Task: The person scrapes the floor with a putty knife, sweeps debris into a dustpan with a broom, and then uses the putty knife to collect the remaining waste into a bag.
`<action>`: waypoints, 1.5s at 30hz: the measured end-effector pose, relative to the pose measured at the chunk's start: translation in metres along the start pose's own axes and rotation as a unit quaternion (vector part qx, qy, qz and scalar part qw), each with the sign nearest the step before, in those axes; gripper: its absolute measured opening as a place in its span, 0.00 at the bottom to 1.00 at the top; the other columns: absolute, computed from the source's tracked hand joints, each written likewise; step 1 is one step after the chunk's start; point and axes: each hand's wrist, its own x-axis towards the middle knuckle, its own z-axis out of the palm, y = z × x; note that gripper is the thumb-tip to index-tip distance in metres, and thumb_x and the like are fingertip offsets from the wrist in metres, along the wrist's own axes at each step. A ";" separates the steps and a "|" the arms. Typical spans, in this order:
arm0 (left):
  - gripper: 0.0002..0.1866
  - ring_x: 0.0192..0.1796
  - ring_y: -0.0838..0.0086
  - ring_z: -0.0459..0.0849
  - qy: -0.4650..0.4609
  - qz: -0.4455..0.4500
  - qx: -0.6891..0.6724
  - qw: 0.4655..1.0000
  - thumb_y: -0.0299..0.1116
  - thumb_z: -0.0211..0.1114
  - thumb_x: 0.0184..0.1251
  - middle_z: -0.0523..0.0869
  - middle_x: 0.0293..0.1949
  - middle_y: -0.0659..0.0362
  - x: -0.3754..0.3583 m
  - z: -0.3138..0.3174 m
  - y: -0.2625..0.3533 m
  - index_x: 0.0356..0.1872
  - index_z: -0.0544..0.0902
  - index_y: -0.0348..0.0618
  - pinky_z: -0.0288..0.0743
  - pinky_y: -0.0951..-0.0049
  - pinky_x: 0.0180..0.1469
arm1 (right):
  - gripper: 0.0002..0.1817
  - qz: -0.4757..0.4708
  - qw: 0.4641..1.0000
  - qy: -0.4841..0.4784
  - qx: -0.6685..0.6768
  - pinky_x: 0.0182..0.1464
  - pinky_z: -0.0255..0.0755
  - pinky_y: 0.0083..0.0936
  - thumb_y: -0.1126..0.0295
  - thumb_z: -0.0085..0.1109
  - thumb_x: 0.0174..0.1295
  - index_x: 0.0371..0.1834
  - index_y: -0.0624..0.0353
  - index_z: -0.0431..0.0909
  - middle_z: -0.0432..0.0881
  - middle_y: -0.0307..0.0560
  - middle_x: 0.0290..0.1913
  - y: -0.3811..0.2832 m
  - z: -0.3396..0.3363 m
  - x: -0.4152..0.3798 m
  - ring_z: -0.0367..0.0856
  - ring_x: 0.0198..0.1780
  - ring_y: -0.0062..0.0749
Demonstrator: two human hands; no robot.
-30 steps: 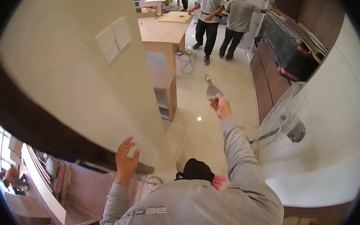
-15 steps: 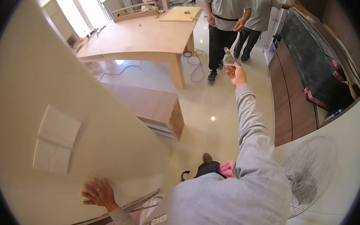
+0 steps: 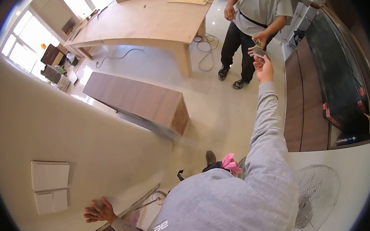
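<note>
My right hand [image 3: 264, 70] reaches far forward, its fingers closed on a small flat greyish object [image 3: 259, 52] with a yellow part at its far end. Its exact kind is too small to make out. A co-worker's hand [image 3: 261, 38] is at the yellow end, and the two hands almost meet there. Low at the left, my left hand [image 3: 100, 210] lies with fingers spread against the pale wall [image 3: 119, 154], holding nothing. White switch plates [image 3: 50, 176] are mounted on that wall beside it.
A large wooden worktable [image 3: 144, 26] stands ahead, with a cable [image 3: 208, 53] on the floor beside it. A low brown cabinet [image 3: 135, 97] sits nearer. On the right are a black case [image 3: 336, 69] on a brown unit and a wire-guarded fan [image 3: 315, 199].
The co-worker has come closer and put a hand to the object my right hand holds out. My view has shifted, showing more of the windows at left. My left hand stays on the wall.
</note>
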 end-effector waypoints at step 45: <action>0.15 0.14 0.78 0.69 -0.339 -0.871 0.010 0.357 0.41 0.63 0.59 0.76 0.14 0.63 -0.749 -0.564 -0.412 0.16 0.79 0.45 0.64 0.72 0.17 | 0.13 0.196 0.350 -0.530 -0.747 0.23 0.75 0.27 0.61 0.54 0.56 0.38 0.58 0.79 0.80 0.40 0.27 0.388 -0.205 -0.703 0.78 0.25 0.25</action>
